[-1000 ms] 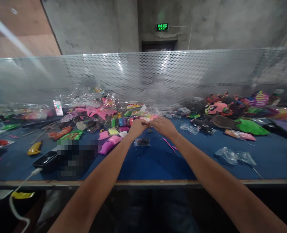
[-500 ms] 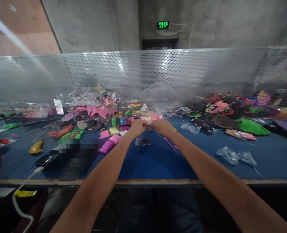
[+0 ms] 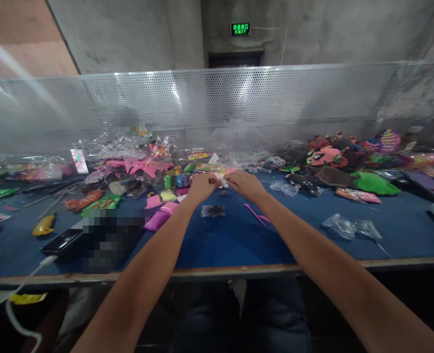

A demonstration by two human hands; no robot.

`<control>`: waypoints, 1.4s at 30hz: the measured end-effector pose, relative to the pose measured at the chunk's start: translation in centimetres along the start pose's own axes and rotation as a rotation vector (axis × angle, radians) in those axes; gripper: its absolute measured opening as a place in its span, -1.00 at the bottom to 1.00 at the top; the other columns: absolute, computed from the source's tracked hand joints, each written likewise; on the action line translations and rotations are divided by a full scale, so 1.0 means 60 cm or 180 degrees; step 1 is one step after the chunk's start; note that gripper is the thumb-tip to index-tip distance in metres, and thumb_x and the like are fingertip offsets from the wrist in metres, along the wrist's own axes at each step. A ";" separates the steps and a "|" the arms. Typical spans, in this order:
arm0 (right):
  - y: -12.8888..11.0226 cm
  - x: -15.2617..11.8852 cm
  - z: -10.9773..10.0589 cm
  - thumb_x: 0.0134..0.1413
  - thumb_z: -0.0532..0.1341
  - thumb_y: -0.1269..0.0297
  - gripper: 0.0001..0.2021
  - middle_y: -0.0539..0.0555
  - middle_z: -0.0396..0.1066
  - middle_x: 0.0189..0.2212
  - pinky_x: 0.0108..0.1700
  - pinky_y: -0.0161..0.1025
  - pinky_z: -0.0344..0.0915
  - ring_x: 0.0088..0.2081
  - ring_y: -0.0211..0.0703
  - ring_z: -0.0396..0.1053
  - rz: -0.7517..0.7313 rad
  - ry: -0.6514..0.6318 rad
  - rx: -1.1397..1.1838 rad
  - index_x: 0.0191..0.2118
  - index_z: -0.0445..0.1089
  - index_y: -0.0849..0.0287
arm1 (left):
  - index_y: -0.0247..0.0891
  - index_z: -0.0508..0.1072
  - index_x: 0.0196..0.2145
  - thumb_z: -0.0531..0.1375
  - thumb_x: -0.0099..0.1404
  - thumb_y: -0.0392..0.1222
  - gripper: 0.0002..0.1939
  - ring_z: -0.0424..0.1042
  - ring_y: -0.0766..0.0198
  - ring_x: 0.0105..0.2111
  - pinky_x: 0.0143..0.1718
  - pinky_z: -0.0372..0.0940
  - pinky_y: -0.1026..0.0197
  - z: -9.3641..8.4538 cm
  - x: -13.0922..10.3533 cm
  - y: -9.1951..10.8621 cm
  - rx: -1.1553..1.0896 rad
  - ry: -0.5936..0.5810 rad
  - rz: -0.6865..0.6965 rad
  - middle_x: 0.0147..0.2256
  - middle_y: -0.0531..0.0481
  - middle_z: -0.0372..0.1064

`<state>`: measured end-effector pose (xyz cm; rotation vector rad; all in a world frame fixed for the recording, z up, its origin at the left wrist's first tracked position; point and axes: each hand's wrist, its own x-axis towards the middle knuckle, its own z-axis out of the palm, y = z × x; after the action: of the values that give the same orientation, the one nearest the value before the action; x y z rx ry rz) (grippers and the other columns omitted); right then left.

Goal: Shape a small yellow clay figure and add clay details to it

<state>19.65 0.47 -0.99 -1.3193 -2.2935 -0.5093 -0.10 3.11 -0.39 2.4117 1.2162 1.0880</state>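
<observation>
My left hand (image 3: 203, 186) and my right hand (image 3: 244, 184) meet over the middle of the blue table. Their fingertips are pinched together on a small whitish piece (image 3: 223, 182), partly hidden by the fingers; I cannot make out what it is. Just below lies a clear packet with dark contents (image 3: 213, 211). Thin pink strips (image 3: 254, 214) rest under my right forearm. Beside my left wrist are pink and purple packets (image 3: 157, 220), a yellow one (image 3: 168, 196), and several small coloured blocks (image 3: 178, 181) behind them.
A phone-like black device (image 3: 65, 241) with a white cable lies front left, near a yellow banana-shaped piece (image 3: 44, 225). Crumpled clear plastic (image 3: 351, 226) is at the right. Colourful soft figures (image 3: 327, 156) and plastic bags (image 3: 117, 142) line the perforated metal screen (image 3: 187, 98).
The view has shifted, so the scene sits further left and slightly higher. More of the whitish piece shows between my fingers. Another person's hand at the left edge has gone out of view.
</observation>
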 end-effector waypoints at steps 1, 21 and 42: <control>0.001 -0.002 0.002 0.39 0.02 0.22 -0.68 0.13 0.49 0.00 -0.08 -0.27 0.28 0.04 -0.11 0.38 -0.0009 0.0087 0.0064 0.11 0.40 0.10 | -0.27 0.60 -0.41 0.27 0.17 -0.15 -0.85 0.46 0.25 -0.36 -0.27 0.29 0.24 0.000 0.000 0.000 0.0007 0.0029 -0.0021 -0.40 -0.04 0.54; -0.018 -0.003 -0.001 0.39 0.00 0.26 -0.68 0.15 0.52 -0.07 -0.16 -0.24 0.24 -0.05 -0.06 0.42 0.0217 -0.0097 -0.0162 0.00 0.47 0.13 | -0.23 0.59 -0.31 0.11 0.29 -0.24 -0.77 0.46 0.06 -0.18 -0.03 0.15 -0.01 0.005 -0.012 0.045 0.1840 0.0185 0.0517 -0.27 -0.12 0.53; -0.025 0.001 -0.024 0.38 -0.01 0.29 -0.70 0.19 0.54 -0.12 -0.28 -0.26 0.17 -0.14 -0.07 0.46 -0.0023 -0.0562 -0.0443 0.03 0.42 0.16 | -0.23 0.60 -0.35 0.19 0.17 -0.23 -0.83 0.47 0.12 -0.26 -0.26 0.25 0.17 0.014 -0.007 0.035 0.1376 -0.0036 0.0056 -0.30 -0.10 0.56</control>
<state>18.56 -0.94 0.11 -1.4757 -2.4439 -0.5853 1.60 1.57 -0.18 2.7346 1.5647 0.8853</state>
